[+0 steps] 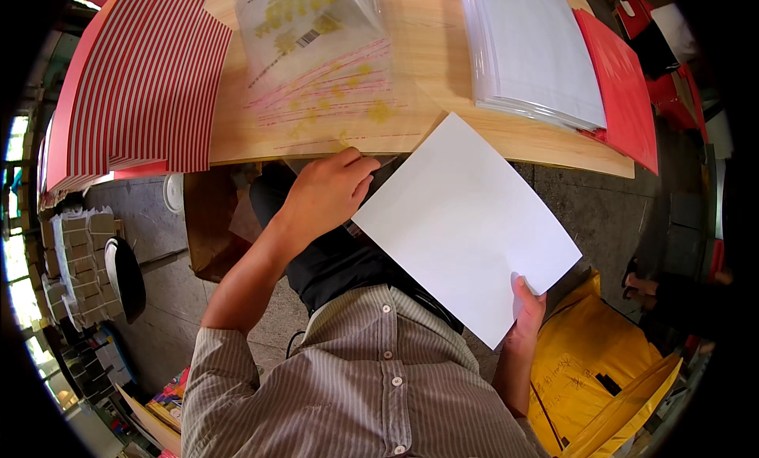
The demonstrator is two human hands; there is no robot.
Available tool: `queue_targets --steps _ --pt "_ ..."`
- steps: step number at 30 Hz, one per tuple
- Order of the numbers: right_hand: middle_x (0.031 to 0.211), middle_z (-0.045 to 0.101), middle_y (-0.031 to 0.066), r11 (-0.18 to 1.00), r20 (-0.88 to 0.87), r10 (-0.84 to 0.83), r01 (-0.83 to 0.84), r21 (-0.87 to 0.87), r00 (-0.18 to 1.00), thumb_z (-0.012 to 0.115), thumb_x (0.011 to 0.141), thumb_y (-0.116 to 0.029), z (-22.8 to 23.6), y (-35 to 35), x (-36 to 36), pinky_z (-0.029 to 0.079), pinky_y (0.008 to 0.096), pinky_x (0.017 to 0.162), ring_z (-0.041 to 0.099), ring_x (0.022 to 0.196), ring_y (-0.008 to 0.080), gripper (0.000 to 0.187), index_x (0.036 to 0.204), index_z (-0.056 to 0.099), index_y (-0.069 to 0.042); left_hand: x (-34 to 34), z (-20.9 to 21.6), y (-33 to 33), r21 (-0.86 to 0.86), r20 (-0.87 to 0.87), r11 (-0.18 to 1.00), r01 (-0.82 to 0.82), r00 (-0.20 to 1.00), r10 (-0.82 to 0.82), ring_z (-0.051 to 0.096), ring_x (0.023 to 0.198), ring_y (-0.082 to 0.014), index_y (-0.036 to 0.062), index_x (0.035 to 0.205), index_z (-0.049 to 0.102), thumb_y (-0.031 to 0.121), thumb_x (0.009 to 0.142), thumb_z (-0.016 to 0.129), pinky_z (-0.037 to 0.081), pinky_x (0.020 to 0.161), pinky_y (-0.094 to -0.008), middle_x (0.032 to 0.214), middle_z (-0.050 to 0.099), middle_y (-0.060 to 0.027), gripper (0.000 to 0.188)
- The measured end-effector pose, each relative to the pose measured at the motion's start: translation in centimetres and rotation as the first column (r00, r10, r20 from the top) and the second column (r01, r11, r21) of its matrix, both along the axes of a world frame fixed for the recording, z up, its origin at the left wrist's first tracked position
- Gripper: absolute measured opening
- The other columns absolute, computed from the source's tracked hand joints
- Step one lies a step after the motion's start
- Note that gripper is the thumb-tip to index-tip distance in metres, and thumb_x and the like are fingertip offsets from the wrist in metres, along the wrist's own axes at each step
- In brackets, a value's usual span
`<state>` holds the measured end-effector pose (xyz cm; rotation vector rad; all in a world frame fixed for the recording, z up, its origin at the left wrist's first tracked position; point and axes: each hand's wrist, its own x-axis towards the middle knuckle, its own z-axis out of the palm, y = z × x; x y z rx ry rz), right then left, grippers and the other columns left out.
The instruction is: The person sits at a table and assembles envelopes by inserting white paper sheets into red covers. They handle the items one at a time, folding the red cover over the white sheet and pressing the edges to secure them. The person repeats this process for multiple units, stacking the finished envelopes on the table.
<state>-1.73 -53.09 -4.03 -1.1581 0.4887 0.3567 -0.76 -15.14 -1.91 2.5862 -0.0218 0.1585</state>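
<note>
My right hand [528, 308] grips a plain white rectangular sheet [466, 229] by its near right corner, thumb on top. Turned at an angle, the sheet hangs over my lap, its far corner overlapping the table's front edge. My left hand [336, 185] is closed at that same edge, its fingertips pinching the near edge of a clear plastic bag [348, 114]. The pinch itself is partly hidden by the fingers. This bag belongs to a pile of clear bags [304, 23] with yellow print and pink-red strips, lying flat on the table.
Red-and-white striped pieces [150, 71] are stacked at the table's left. On the right lie plastic-wrapped white sheets [538, 47] and a red folder-like item [621, 86]. A yellow sack [585, 363] stands by my right side; bundled cartons [83, 260] are on the floor at left.
</note>
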Motion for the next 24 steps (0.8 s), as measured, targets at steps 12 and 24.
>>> queue_targets --steps 12,24 --pt "0.125 0.064 0.0103 0.999 -0.013 0.027 -0.027 -0.017 1.000 0.077 0.081 -0.005 -0.8 -1.1 -0.4 0.048 0.0383 0.099 0.062 0.113 0.0247 0.059 0.136 0.054 -0.002 -0.3 -0.8 -0.8 -0.002 0.115 0.998 -0.064 0.991 0.064 0.066 0.071 -0.0325 0.0086 0.099 0.070 0.008 0.087 0.069 0.055 0.061 -0.0403 0.087 0.065 -0.0081 0.012" --pt "0.123 0.064 0.0102 0.997 0.007 0.076 -0.076 -0.030 0.997 0.078 0.080 -0.005 -0.4 -1.0 0.2 0.047 0.0381 0.099 0.062 0.112 0.0250 0.062 0.136 0.054 -0.002 -1.0 0.0 -0.9 0.133 0.066 0.991 0.015 0.998 -0.024 0.064 0.068 -0.0312 0.0076 0.092 0.068 0.009 0.087 0.069 0.053 0.058 -0.0412 0.081 0.060 -0.0077 0.006"
